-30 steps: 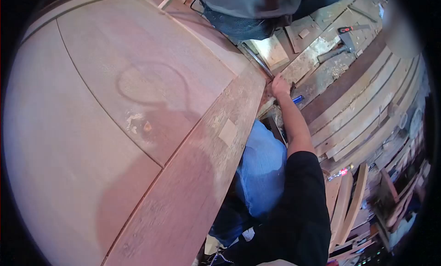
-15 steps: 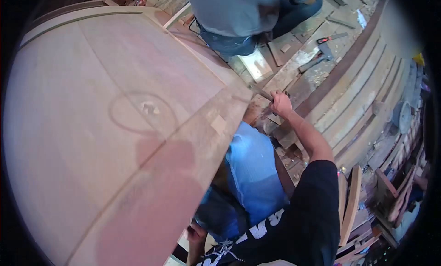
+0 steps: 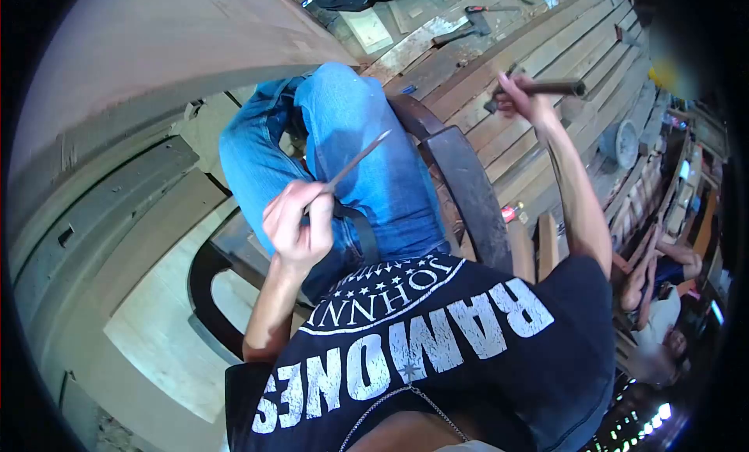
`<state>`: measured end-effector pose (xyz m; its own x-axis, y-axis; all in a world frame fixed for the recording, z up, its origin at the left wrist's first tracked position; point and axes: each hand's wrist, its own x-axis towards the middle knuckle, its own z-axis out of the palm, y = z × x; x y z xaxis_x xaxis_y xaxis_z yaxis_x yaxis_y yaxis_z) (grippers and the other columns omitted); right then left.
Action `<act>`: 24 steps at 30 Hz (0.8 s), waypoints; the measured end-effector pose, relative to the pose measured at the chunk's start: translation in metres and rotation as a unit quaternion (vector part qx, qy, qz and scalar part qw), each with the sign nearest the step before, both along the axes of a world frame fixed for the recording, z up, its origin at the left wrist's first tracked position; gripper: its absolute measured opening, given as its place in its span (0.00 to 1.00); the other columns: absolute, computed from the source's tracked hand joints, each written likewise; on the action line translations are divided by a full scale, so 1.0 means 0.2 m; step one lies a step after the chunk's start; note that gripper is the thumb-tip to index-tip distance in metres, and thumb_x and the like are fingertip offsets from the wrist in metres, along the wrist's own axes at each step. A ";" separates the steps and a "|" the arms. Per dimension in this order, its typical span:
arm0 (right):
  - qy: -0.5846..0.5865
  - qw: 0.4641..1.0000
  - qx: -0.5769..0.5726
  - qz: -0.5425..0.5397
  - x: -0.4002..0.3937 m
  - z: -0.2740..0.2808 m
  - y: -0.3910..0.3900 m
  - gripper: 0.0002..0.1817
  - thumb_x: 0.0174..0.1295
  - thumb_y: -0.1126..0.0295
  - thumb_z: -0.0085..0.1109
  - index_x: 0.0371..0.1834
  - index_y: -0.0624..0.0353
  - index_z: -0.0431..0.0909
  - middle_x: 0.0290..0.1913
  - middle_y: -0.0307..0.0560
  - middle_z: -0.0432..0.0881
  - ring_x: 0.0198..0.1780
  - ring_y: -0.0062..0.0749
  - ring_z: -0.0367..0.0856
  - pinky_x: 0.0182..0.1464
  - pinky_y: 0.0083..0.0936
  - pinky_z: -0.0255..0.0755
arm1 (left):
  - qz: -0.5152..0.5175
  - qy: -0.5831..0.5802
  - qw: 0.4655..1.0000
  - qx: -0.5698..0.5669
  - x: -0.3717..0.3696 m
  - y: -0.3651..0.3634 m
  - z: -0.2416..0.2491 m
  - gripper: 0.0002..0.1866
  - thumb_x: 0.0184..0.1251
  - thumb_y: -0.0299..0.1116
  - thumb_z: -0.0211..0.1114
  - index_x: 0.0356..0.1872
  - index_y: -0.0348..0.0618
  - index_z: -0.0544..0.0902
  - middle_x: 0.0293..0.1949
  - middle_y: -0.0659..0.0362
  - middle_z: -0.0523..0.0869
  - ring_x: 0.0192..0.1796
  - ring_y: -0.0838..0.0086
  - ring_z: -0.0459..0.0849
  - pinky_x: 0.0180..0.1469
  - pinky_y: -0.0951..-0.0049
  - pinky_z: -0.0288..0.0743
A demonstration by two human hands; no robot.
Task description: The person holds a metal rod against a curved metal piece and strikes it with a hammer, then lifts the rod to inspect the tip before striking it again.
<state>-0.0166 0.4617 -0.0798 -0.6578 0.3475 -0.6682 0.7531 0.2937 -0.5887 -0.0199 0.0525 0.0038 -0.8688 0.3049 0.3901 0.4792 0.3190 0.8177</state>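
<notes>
My left hand (image 3: 300, 222) is raised over my lap, pinching a thin, pointed rod (image 3: 360, 157) that slants up to the right. Whether the rod is a nail or a punch cannot be made out. Out to the right, my right hand (image 3: 521, 99) is closed around a hammer (image 3: 558, 87), gripped close to its head, with the dark handle sticking out to the right. The fingers hide part of the head. A large pale wooden panel (image 3: 179, 38) fills the upper left, its near edge beyond my knees.
Long wooden planks (image 3: 538, 101) lie on the right. A hatchet (image 3: 468, 29) and a pale wood block (image 3: 367, 30) lie at the top. Beside my leg is a dark curved wooden piece (image 3: 468, 194). A bucket (image 3: 622, 144) stands at right; another person (image 3: 663, 319) is at far right.
My view has swung down to my lap. My right hand has moved away from the panel's edge with the hammer. My left hand has come up into view with the pointed rod.
</notes>
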 end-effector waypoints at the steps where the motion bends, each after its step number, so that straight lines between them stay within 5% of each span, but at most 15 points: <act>1: 0.038 0.997 -0.061 0.003 0.10 0.07 0.04 0.26 0.69 0.41 0.51 0.49 0.56 0.71 0.45 0.50 0.83 0.45 0.31 0.85 0.48 0.31 0.79 | -0.001 -0.012 1.000 0.027 0.00 0.06 0.00 0.01 0.58 0.17 0.64 0.31 0.31 0.80 0.21 0.54 0.80 0.19 0.69 0.78 0.22 0.73 0.70; 3: 0.129 0.964 -0.234 0.001 0.33 0.33 0.00 0.31 0.68 0.38 0.48 0.57 0.54 0.65 0.68 0.57 0.67 0.71 0.43 0.65 0.68 0.41 0.64 | -0.020 -0.077 0.997 0.005 0.07 0.14 0.03 0.03 0.58 0.18 0.66 0.31 0.33 0.81 0.21 0.55 0.81 0.18 0.71 0.78 0.22 0.74 0.70; 4: 0.215 0.922 -0.308 0.089 0.41 0.38 0.00 0.32 0.68 0.37 0.47 0.58 0.53 0.65 0.73 0.58 0.60 0.75 0.47 0.59 0.71 0.41 0.59 | -0.034 -0.121 0.992 0.002 0.10 0.18 0.04 0.01 0.61 0.18 0.63 0.33 0.32 0.81 0.22 0.55 0.81 0.20 0.75 0.78 0.23 0.76 0.69; 5: 0.177 0.926 -0.334 -0.007 0.48 0.43 -0.03 0.37 0.63 0.32 0.48 0.59 0.53 0.65 0.74 0.59 0.57 0.76 0.47 0.57 0.73 0.41 0.55 | -0.044 -0.131 0.990 0.014 0.13 0.21 0.03 0.02 0.62 0.19 0.64 0.34 0.34 0.82 0.21 0.57 0.80 0.18 0.76 0.77 0.22 0.76 0.68; 8: 0.078 0.966 -0.236 -0.070 0.54 0.64 -0.25 0.47 0.50 0.22 0.53 0.60 0.49 0.63 0.74 0.62 0.58 0.75 0.49 0.59 0.74 0.42 0.54 | -0.057 -0.134 0.989 0.025 0.20 0.29 -0.01 0.02 0.63 0.21 0.65 0.35 0.35 0.82 0.20 0.57 0.80 0.17 0.76 0.76 0.20 0.75 0.67; 10: 0.296 0.809 -0.503 -0.072 0.61 0.70 -0.28 0.40 0.53 0.29 0.58 0.54 0.53 0.67 0.72 0.70 0.59 0.75 0.56 0.58 0.74 0.45 0.55 | -0.078 -0.117 0.990 0.008 0.23 0.32 -0.01 0.03 0.64 0.23 0.66 0.36 0.36 0.82 0.20 0.58 0.79 0.17 0.75 0.76 0.20 0.75 0.67; 11: 0.288 0.812 -0.502 -0.073 0.63 0.72 -0.26 0.40 0.53 0.29 0.58 0.54 0.53 0.67 0.72 0.70 0.59 0.75 0.56 0.58 0.74 0.45 0.55 | -0.076 -0.125 0.989 0.011 0.25 0.34 -0.01 0.03 0.64 0.23 0.66 0.36 0.36 0.82 0.20 0.58 0.79 0.17 0.75 0.76 0.20 0.75 0.67; 13: 0.248 0.810 -0.505 -0.164 0.63 0.72 -0.21 0.32 0.56 0.43 0.63 0.50 0.57 0.68 0.69 0.76 0.62 0.73 0.62 0.59 0.73 0.48 0.57 | -0.081 -0.114 0.990 -0.009 0.25 0.34 -0.02 0.04 0.64 0.23 0.66 0.37 0.36 0.82 0.19 0.58 0.79 0.17 0.74 0.76 0.20 0.75 0.67; 14: 0.180 0.811 -0.516 -0.211 0.63 0.72 -0.15 0.26 0.52 0.63 0.64 0.51 0.62 0.67 0.65 0.77 0.66 0.70 0.62 0.65 0.70 0.48 0.63 | -0.078 -0.113 0.990 -0.019 0.25 0.34 -0.02 0.04 0.64 0.24 0.66 0.38 0.36 0.82 0.19 0.57 0.80 0.17 0.74 0.77 0.20 0.74 0.68; 15: 0.175 0.811 -0.516 -0.213 0.66 0.71 -0.15 0.26 0.52 0.63 0.64 0.51 0.62 0.67 0.65 0.77 0.66 0.70 0.62 0.65 0.70 0.48 0.63 | -0.077 -0.118 0.990 -0.020 0.26 0.34 -0.01 0.04 0.64 0.24 0.66 0.38 0.36 0.82 0.19 0.57 0.80 0.17 0.74 0.77 0.20 0.74 0.68; 17: 0.082 0.916 -0.383 -0.090 0.69 0.69 -0.15 0.26 0.49 0.75 0.60 0.53 0.62 0.65 0.61 0.78 0.70 0.66 0.61 0.71 0.66 0.45 0.70 | -0.077 -0.119 0.988 -0.063 0.25 0.34 0.00 0.05 0.61 0.25 0.68 0.36 0.37 0.81 0.29 0.54 0.86 0.27 0.62 0.86 0.26 0.68 0.78; 18: 0.072 0.930 -0.347 -0.093 0.69 0.71 -0.20 0.33 0.47 0.82 0.54 0.62 0.63 0.62 0.57 0.73 0.75 0.56 0.52 0.81 0.56 0.37 0.79 | -0.077 -0.121 0.986 -0.080 0.25 0.34 0.00 0.06 0.61 0.25 0.68 0.37 0.37 0.82 0.30 0.54 0.86 0.27 0.61 0.86 0.26 0.68 0.78; 21: 0.093 0.958 -0.264 -0.058 0.75 0.72 -0.15 0.37 0.55 0.82 0.54 0.71 0.61 0.55 0.57 0.71 0.76 0.45 0.45 0.87 0.46 0.30 0.83 | -0.077 -0.096 0.989 -0.076 0.26 0.33 -0.02 0.05 0.63 0.22 0.66 0.39 0.36 0.82 0.23 0.54 0.83 0.20 0.67 0.82 0.23 0.71 0.73; 22: 0.077 0.970 -0.193 -0.125 0.78 0.72 -0.21 0.33 0.64 0.77 0.54 0.73 0.64 0.54 0.47 0.57 0.82 0.29 0.29 0.85 0.30 0.18 0.77 | -0.079 -0.093 0.989 -0.087 0.27 0.33 -0.02 0.07 0.63 0.22 0.66 0.41 0.36 0.83 0.25 0.53 0.84 0.22 0.65 0.83 0.24 0.70 0.75; 24: 0.044 0.970 -0.213 -0.105 0.82 0.65 -0.11 0.31 0.67 0.74 0.55 0.71 0.65 0.57 0.40 0.50 0.80 0.25 0.24 0.79 0.26 0.16 0.71 | -0.077 -0.080 0.988 -0.103 0.29 0.33 -0.02 0.07 0.62 0.22 0.66 0.42 0.35 0.83 0.25 0.53 0.84 0.22 0.65 0.83 0.24 0.70 0.75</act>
<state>0.1474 0.4391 0.0507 -0.6637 0.1844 -0.7249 0.7111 -0.1453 -0.6879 0.0384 0.1180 -0.0002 -0.8514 0.4973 0.1670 0.4046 0.4199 0.8124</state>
